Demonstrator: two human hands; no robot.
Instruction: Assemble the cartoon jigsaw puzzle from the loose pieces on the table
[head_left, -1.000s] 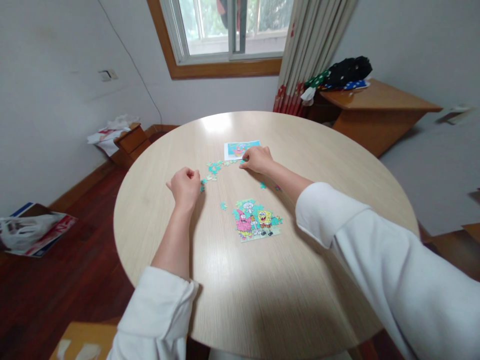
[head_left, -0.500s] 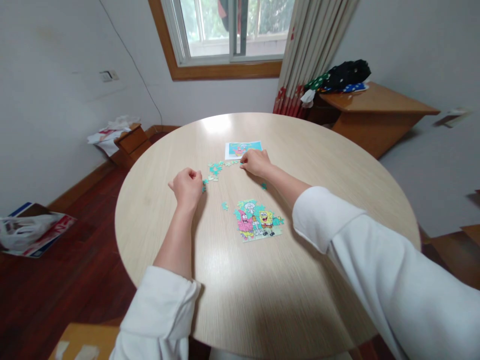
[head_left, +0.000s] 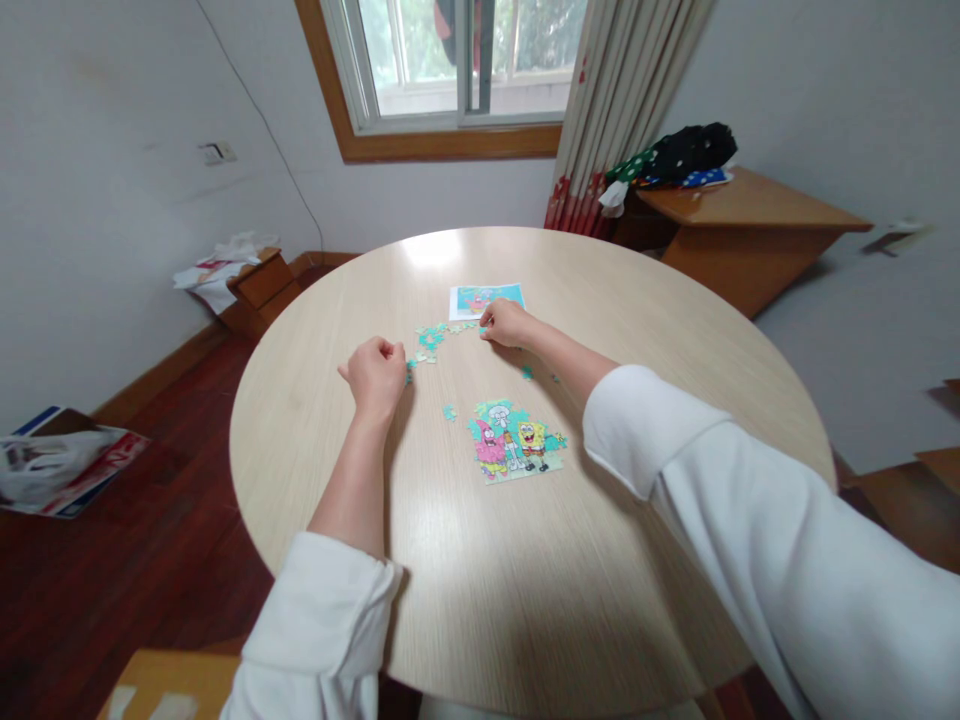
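My left hand (head_left: 373, 378) rests on the table with its fingers curled closed, and whether anything is inside them is hidden. Teal puzzle pieces (head_left: 409, 370) lie right beside its fingers. At the near edge of the picture card (head_left: 465, 301), my right hand (head_left: 505, 323) pinches a small teal puzzle piece (head_left: 483, 331), mostly covered by the fingertips. Between the hands, loose pieces (head_left: 431, 338) form a scattered arc. Closer to me is a partly joined jigsaw puzzle (head_left: 517, 442) with pink and yellow cartoon figures and an uneven upper edge.
All of this lies on a round, pale wooden table (head_left: 450, 600). Single pieces sit apart near the joined part, one at its left (head_left: 449, 412) and one above it (head_left: 527, 373). Beyond the table stand a curtain (head_left: 630, 90) and a wooden desk (head_left: 757, 205) with cloths.
My right hand and forearm have shifted very slightly, showing more of the card and a small piece beside the forearm. My left hand keeps its place.
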